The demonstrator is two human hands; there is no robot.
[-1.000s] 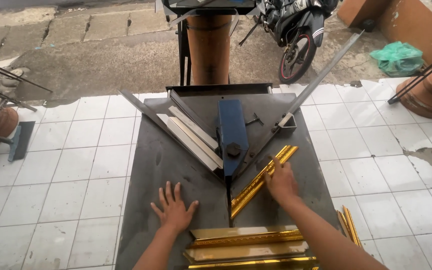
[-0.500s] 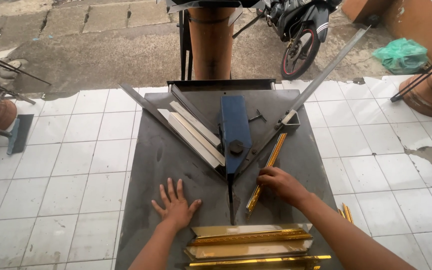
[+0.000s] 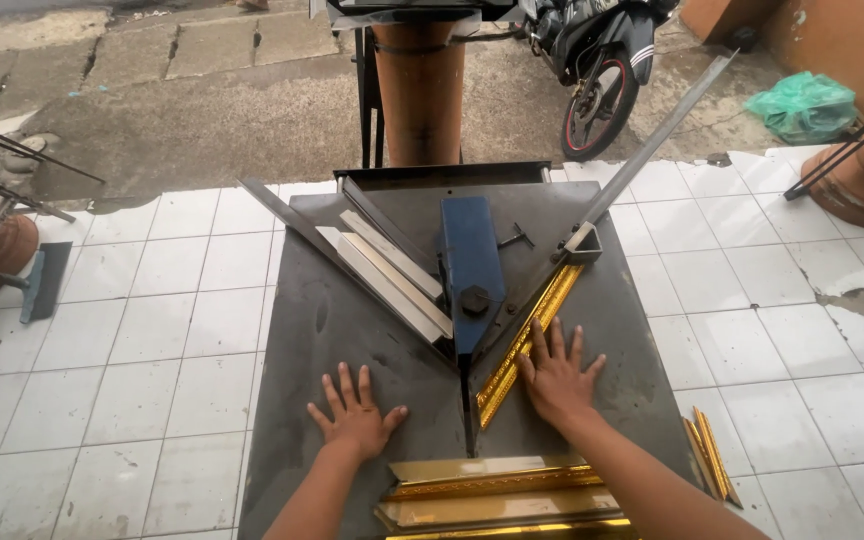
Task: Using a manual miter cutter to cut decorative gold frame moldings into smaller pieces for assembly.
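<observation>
I see my right hand [image 3: 558, 378] spread flat, fingers apart, pressing beside and partly on the gold moulding strip [image 3: 530, 342], which lies diagonally on the right half of the dark tabletop [image 3: 332, 330], running from near the middle toward the far right edge. My left hand [image 3: 357, 413] lies open too, palm down on bare tabletop left of centre, holding nothing and well apart from the strip. Between my hands stands the blue cutter head [image 3: 471, 272], with its blade slot running toward the near edge. On its left side, pale wooden fence bars [image 3: 392, 280] slant toward the far left corner. A long metal lever [image 3: 652, 140] rises from the far end of the strip past the far right corner. At the near edge, stacked gold moulding pieces [image 3: 492, 492] lie crosswise. More gold offcuts [image 3: 710, 455] rest on the white tiled floor [image 3: 152, 330] off the right edge.
</observation>
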